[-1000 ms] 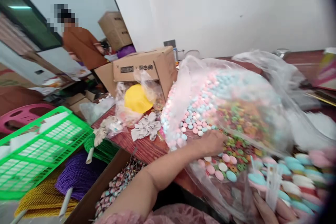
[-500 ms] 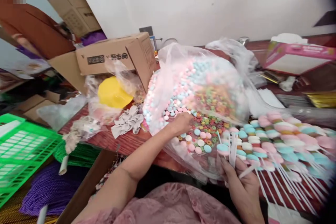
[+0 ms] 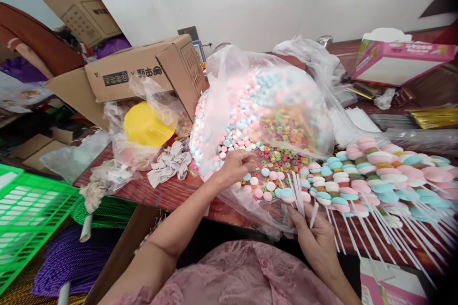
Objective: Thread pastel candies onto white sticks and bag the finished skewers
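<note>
My left hand [image 3: 236, 167] is over the loose sweets at the mouth of a clear plastic bag [image 3: 222, 64], fingers curled and pressed together; whatever they pinch is hidden. Beneath and around it lie colourful gummy rings [image 3: 282, 159] and round pink, white and blue marshmallows [image 3: 267, 195]. Several white sticks [image 3: 297, 194] stand out of my right hand [image 3: 317, 236], which grips them near the table's front edge. Right of that hand lie rows of skewered marshmallows [image 3: 358, 186] with gummy rings between them, their white sticks pointing toward me.
A cardboard box [image 3: 132, 74] and a bagged yellow item [image 3: 146, 124] stand left of the sweets, with a crumpled grey cloth [image 3: 170, 164] in front. A green basket [image 3: 32, 228] is at far left. A pink carton [image 3: 404, 59] is back right. Another person's arm [image 3: 34, 59] shows upper left.
The view has shifted slightly. My left hand has drawn back a little from the gummy rings, its fingers more curled. My right hand, still gripping sticks, has moved slightly left.
</note>
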Tool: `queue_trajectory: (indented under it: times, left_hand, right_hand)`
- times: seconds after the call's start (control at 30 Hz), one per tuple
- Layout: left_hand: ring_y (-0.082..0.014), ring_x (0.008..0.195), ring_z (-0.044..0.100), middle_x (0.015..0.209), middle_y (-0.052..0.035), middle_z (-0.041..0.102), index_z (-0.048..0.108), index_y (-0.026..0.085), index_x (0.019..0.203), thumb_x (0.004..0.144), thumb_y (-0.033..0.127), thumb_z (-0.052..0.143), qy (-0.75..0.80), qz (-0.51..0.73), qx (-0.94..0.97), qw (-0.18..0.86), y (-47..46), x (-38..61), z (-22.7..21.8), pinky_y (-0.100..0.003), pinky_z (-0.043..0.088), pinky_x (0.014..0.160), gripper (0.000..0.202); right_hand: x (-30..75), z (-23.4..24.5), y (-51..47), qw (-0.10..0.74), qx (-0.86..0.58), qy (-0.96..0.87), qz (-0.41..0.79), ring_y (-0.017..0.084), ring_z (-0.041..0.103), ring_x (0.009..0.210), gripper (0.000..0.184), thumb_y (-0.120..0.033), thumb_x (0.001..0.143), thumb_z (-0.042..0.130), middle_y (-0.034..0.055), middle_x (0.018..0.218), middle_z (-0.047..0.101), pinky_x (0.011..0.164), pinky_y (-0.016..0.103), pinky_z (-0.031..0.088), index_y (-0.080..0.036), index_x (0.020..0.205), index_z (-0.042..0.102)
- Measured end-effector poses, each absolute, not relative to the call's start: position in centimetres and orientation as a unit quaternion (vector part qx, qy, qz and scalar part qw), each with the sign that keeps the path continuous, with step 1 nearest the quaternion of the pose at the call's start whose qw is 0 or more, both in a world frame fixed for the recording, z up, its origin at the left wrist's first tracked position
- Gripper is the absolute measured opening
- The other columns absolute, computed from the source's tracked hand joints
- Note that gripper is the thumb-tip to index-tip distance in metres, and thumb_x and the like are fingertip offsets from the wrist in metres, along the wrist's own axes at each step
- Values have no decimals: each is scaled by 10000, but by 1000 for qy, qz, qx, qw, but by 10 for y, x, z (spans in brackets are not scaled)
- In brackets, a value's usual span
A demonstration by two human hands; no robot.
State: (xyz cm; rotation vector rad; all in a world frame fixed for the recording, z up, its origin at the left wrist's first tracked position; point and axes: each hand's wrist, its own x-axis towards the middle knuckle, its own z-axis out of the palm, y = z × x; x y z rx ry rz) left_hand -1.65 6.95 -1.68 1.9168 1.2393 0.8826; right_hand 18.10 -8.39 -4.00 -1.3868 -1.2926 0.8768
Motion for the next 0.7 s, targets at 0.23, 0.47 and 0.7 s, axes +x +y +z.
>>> queue_trajectory:
  times: [0.23, 0.47, 0.7]
  left_hand:
    - [-135, 641, 650, 811, -33, 695, 758, 137, 793, 622, 344, 865, 396, 453, 560, 569, 30, -14, -1, -266, 572, 572, 289]
    - [-152, 755, 675, 813, -74, 724, 764, 150, 835, 814, 237, 739, 355, 479, 741, 309, 12, -15, -5, -273, 562, 698, 93]
    - [-175, 790, 692, 787, -107, 735, 739, 113, 854, 939, 215, 528, 342, 426, 811, 210, -8, -17, -1, -285, 561, 765, 250]
  right_hand:
    - [181, -41, -81, 428, -561, -631, 321, 143, 541, 566, 232, -233, 921, 486, -21, 641, 600, 559, 239, 438, -169, 1009, 692]
    - [183, -37, -82, 376, -570, -676, 277, 167, 600, 548, 337, -197, 890, 426, 8, 668, 671, 565, 260, 485, -169, 1071, 708]
    - [193, -70, -78, 449, -562, -650, 245, 215, 654, 510, 329, -222, 789, 535, 21, 743, 754, 447, 311, 508, -300, 1013, 762]
